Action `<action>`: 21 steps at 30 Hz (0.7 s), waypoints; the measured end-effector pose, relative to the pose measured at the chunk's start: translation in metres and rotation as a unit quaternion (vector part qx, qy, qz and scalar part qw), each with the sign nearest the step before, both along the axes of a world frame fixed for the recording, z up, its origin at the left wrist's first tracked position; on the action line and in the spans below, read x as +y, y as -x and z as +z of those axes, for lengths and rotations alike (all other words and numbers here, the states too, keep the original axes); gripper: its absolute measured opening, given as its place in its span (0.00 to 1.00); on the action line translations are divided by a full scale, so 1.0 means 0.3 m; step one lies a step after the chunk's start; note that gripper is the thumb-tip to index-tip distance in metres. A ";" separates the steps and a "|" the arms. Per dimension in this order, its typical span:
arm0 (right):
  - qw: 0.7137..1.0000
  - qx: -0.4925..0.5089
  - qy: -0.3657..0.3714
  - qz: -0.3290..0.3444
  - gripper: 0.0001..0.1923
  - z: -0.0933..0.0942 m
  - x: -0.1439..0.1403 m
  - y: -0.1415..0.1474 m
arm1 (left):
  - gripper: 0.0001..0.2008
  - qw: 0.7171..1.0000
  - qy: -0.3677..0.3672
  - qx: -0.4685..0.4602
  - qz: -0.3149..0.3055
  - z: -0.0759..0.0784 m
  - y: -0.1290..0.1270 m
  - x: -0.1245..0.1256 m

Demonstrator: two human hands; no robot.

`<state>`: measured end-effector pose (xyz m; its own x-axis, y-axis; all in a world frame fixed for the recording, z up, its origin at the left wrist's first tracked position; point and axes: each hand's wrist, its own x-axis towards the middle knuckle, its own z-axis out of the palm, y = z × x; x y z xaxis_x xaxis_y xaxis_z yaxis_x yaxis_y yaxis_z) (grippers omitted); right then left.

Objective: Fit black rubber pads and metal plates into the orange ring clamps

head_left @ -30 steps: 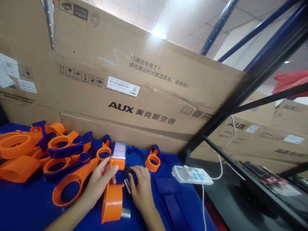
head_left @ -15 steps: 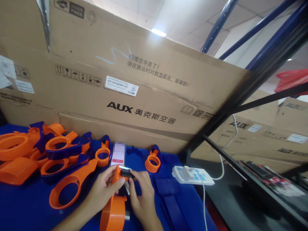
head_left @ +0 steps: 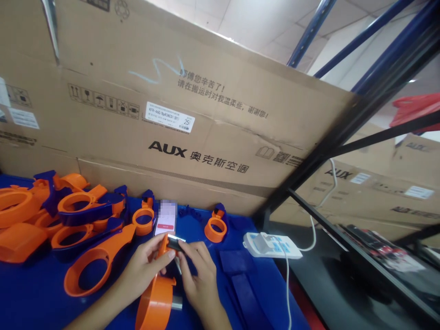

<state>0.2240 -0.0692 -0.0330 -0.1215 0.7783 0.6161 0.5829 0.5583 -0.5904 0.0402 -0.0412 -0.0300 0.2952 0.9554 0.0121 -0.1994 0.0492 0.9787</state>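
An orange tape dispenser (head_left: 156, 302) stands upright in front of me, its wide ring low and its head up. My left hand (head_left: 147, 261) is closed around the neck below the head, thumb on the near side. On that head sits a serrated metal blade (head_left: 177, 238), with a black piece (head_left: 174, 244) just under it. The fingers of my right hand (head_left: 201, 275) pinch the black piece's right end. A thin metal part shows between the hands, partly hidden. Beside the ring, a silvery metal piece (head_left: 177, 303) pokes out to the right.
Several orange and blue tape dispensers (head_left: 87, 271) lie on the left of the blue table (head_left: 24, 293). Behind my hands are a phone (head_left: 165, 220) and a small dispenser (head_left: 216, 229). A power strip (head_left: 271, 245) with cables is at right; a cardboard box (head_left: 206, 137) walls the back.
The view has shifted slightly, so everything sits a little further left and mostly higher. Both hands keep their hold on the dispenser, with little visible change in the fingers.
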 end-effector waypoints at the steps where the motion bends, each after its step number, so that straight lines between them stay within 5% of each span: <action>1: 1.000 -0.009 0.002 0.001 0.19 -0.002 0.000 -0.001 | 0.25 1.000 0.002 0.001 0.002 -0.003 0.000 0.001; 14: 0.994 -0.039 0.058 0.084 0.26 0.044 -0.019 -0.002 | 0.21 0.998 0.050 0.012 0.043 -0.062 0.018 0.042; 21: 0.997 -0.018 0.078 -0.021 0.20 0.023 0.003 -0.030 | 0.21 0.992 0.085 -0.027 0.084 -0.086 0.024 0.047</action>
<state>0.2330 -0.0684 -0.0261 -0.1073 0.8690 0.4830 0.6265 0.4363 -0.6458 0.0331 -0.0271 -0.0558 0.1341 0.9809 -0.1412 -0.2703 0.1733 0.9471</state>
